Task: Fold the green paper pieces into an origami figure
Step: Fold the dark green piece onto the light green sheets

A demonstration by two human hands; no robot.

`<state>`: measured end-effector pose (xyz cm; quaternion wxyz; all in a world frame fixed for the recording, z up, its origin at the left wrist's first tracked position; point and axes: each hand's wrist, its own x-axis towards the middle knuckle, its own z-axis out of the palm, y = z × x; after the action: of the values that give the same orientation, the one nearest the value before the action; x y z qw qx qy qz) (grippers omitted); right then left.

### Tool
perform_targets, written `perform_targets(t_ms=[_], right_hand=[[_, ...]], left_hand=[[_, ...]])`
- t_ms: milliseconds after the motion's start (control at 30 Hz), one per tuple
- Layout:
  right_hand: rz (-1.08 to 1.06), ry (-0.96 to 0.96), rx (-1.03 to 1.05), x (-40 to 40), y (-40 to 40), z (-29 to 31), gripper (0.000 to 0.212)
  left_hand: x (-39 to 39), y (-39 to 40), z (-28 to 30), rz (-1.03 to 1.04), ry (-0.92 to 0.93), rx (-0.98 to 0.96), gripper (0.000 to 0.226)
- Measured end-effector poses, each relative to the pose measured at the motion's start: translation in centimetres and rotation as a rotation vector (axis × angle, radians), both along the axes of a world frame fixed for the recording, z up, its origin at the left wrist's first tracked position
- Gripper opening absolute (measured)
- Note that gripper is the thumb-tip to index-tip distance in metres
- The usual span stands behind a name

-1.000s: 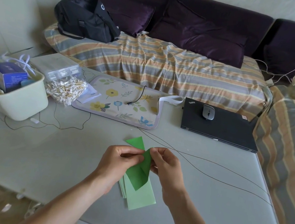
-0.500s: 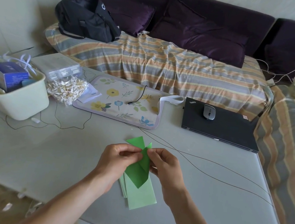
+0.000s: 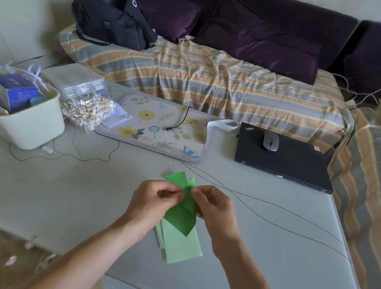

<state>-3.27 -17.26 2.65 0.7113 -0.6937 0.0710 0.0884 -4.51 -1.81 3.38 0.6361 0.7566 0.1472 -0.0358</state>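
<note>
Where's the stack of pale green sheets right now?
Head view, near centre: the pale green stack lies flat on the table under the folded dark green piece, between both wrists.

You have a dark green folded piece raised above the table — its lower end comes to a downward point, its upper end shows a small peak and a creased flap. Beneath it lies a small stack of pale green paper strips, flat, slightly fanned — partly covered by the folded piece.
</note>
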Motion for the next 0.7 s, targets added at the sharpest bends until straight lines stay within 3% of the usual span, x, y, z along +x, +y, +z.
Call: perform_targets(t_ms=[133, 300, 500, 700], right_hand=[[0.056, 0.04, 0.031, -0.2, 0.13, 0.28, 0.009], [0.042, -0.019, -0.084, 0.04, -0.04, 0.11, 0.009], [0.067, -0.034, -0.043, -0.19, 0.05, 0.42, 0.009], [0.059, -0.069, -0.109, 0.07, -0.03, -0.11, 0.01]], left_hand=[[0.34, 0.13, 0.19, 0.094, -0.023, -0.054, 0.009], [0.38, -0.01, 0.18, 0.055, -0.013, -0.049, 0.005], [0.48, 0.23, 0.34, 0.1, -0.053, -0.059, 0.003], [0.2, 0.02, 0.84, -0.003, -0.037, -0.07, 0.007]])
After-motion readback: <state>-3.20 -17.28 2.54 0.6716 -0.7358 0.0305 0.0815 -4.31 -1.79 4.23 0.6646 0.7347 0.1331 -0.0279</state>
